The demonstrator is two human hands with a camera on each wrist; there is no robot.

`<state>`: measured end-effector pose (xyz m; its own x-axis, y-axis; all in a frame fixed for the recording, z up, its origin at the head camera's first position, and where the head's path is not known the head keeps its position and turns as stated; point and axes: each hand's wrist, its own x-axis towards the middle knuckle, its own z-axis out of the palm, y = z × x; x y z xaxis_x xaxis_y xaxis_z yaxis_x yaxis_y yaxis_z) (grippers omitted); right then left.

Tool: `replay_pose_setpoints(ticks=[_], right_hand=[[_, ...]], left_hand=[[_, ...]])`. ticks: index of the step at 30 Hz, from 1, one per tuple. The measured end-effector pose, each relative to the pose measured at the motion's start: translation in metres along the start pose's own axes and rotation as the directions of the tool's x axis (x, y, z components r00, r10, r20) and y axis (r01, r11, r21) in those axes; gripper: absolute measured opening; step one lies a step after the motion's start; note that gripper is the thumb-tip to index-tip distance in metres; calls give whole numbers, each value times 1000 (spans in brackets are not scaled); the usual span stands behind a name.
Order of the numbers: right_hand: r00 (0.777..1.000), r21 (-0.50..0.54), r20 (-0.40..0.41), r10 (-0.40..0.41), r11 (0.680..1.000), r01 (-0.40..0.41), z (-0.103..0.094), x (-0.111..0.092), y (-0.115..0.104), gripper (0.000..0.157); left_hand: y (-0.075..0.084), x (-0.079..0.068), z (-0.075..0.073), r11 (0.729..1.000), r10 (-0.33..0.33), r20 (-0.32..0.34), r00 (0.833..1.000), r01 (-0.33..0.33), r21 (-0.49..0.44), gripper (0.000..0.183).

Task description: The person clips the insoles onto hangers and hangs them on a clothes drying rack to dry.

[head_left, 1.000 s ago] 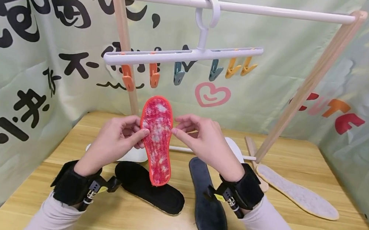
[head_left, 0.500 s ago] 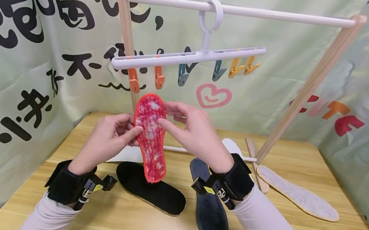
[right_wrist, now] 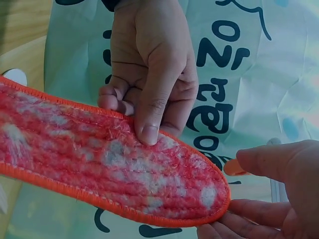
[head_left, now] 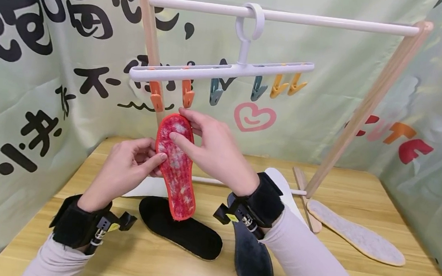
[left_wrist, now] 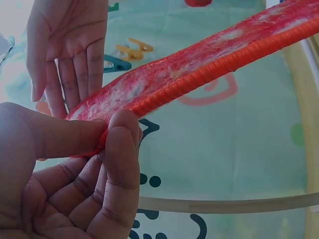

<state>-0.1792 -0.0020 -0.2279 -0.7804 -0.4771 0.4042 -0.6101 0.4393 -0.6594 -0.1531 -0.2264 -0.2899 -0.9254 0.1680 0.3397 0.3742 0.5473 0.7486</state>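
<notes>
One pale green printed backdrop [head_left: 305, 130] wraps the scene, carrying large black Chinese characters [head_left: 92, 80] from 9 to 11 o'clock; at 3 o'clock colourful letters [head_left: 399, 130] read "CUTE", the first letter partly covered by a wooden post. A wooden bench [head_left: 176, 272] fills the lower half. A rack [head_left: 336, 22] with a white crossbar spans 12 o'clock, and a white hanger [head_left: 219, 72] hooks over it.

Below, the left hand [head_left: 124, 164] pinches a red, white-flecked insole [head_left: 179, 178] between thumb and curled fingers. This insole is held above the bench, near 8 o'clock, its wide end up. From its 2 o'clock side, the right hand [head_left: 219, 151] reaches with straight fingers about the wide end, thumb spread away from them.

On the bench lie a dark blue-grey insole [head_left: 254, 265] at 5 o'clock, a pale grey one [head_left: 357, 233] at 4 and a black one [head_left: 180, 232] at 7. The hanger's clips pair off as orange [head_left: 187, 94], blue-grey [head_left: 215, 95] and yellow [head_left: 277, 89]. Yellow labels [head_left: 233, 218] on the wrist gear are too small to read.
</notes>
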Motion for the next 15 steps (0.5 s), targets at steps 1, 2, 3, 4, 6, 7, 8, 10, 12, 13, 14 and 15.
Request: replay_pose_setpoints(ticks=[1,2,3,4,6,7,8,10,12,13,14,15], right_hand=[[1000,-5,-1,-4,1000,4,1,2,-1,63],[1000,-10,-1,-6,1000,6,2,3,-1,63],[1000,-15,0,-9,1000,9,3,4,-2,63],[1000,-21,1,-11,1000,11,3,6,-3,64],[1000,-32,4,-19,999,19,4,9,-4,64],[1000,-35,5,-23,999,24,5,10,-4,65],[1000,-35,5,-31,999,31,6,11,-5,65],[999,-33,3,-41,999,41,6,13,-5,65],[999,-34,-2,-49,998,49,6,16,-6,66],[999,-35,-3,-52,998,52,6,18,-6,67],[998,-37,-4,-57,998,57,6,19,-7,67],[998,-43,-3,-58,997,58,6,21,-8,68]], left_hand=[[0,0,-1,1000,3,-1,1000,-3,0,15],[-1,0,-2,1000,5,-2,1000,-5,-3,16],[-1,0,-3,1000,6,-3,1000,-6,-8,16],[-2,0,-3,1000,7,-6,1000,-7,-13,16],[-2,0,-5,1000,6,-14,1000,-6,-14,16],[-2,-1,-6,1000,3,-17,1000,-3,-10,16],[-2,-1,-6,1000,1,-20,1000,-1,-6,15],[-1,-1,-6,1000,0,-22,1000,0,5,15],[-1,-2,-7,1000,3,-23,1000,-2,13,14],[-1,-2,-7,1000,2,-22,1000,-2,8,14],[0,-2,-7,1000,4,-21,1000,-3,8,14],[0,-2,-8,1000,2,-21,1000,-2,6,14]])
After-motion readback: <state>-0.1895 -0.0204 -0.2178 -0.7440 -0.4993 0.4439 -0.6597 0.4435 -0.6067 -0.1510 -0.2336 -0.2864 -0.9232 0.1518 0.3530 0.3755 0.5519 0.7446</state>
